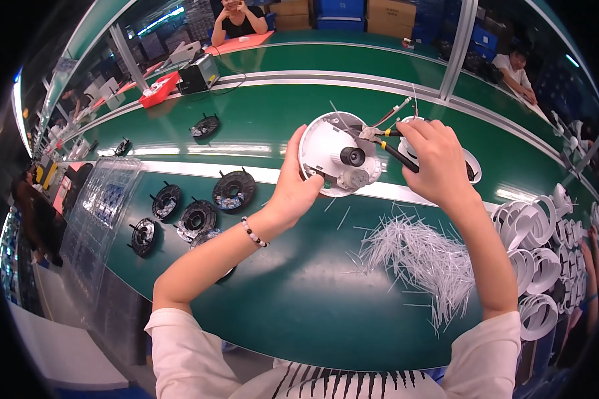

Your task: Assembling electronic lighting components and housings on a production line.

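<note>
My left hand [294, 193], a beaded bracelet at its wrist, grips the left and lower rim of a round white camera housing [319, 147]. A black lens [353, 157] sits in the middle of the housing, tilted up. In my right hand [438, 163] is a pair of cutting pliers [400, 157] with black and yellow handles. Its jaws are at the housing's upper right edge, by thin wires [394, 112] with small connectors; whether they close on anything is too small to tell. One thin white strip [337, 112] sticks up from the housing.
A heap of thin white strips, like cable ties [416, 256], lies below my right hand. Black round parts [234, 190] are at left, white rings [538, 316] at right. Clear plastic trays [100, 206] stand at the left edge. A red bin [158, 90] stands farther back; people sit beyond.
</note>
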`<state>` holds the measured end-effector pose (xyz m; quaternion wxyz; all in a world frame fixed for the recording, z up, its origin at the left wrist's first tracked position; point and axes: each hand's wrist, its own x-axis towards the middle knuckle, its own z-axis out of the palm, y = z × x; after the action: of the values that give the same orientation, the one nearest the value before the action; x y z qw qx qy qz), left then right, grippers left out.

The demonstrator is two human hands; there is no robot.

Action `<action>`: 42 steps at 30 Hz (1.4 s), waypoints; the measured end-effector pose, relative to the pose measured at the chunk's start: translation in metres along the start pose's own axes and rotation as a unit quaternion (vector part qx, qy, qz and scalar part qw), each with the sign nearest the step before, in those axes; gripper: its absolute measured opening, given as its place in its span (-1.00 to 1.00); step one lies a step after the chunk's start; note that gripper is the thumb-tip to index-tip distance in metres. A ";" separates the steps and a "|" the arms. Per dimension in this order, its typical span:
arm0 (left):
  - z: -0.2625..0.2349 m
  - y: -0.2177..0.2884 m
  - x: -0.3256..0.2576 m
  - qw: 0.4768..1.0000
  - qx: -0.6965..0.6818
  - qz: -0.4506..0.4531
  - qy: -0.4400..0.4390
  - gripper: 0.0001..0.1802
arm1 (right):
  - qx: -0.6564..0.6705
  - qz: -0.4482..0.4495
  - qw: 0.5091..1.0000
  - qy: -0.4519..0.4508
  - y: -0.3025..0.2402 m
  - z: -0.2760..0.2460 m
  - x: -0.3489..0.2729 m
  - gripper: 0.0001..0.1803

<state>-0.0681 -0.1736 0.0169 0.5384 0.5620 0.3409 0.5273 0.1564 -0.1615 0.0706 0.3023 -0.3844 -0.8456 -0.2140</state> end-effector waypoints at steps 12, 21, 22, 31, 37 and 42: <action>0.013 -0.002 -0.001 1.000 -0.008 0.000 0.005 -0.12 | 0.024 0.056 0.998 0.033 -0.001 -0.029 -0.029 -0.52; 0.040 -0.026 0.069 0.983 0.048 0.138 0.108 -0.26 | 0.219 0.115 0.962 -0.115 -0.058 -0.093 -0.136 -0.46; 0.055 -0.017 0.072 0.983 -0.128 -0.024 0.128 -0.30 | 0.285 0.125 0.939 -0.149 -0.068 -0.083 -0.146 -0.46; 0.088 -0.104 0.151 0.911 -0.336 -0.130 0.200 -0.49 | 0.338 0.095 0.914 -0.205 -0.144 -0.032 -0.178 -0.54; 0.042 -0.128 0.130 0.926 -0.293 -0.143 0.191 -0.27 | 0.326 0.080 0.912 -0.236 -0.159 -0.025 -0.190 -0.42; 0.006 -0.057 0.066 0.983 -0.039 -0.163 0.075 -0.46 | 0.293 0.069 0.934 -0.192 -0.149 -0.037 -0.193 -0.32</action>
<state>-0.0382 -0.1017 -0.0221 0.6118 0.4359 0.4467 0.4859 0.1534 -0.3752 -0.0524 0.2471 -0.3699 -0.8841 0.1430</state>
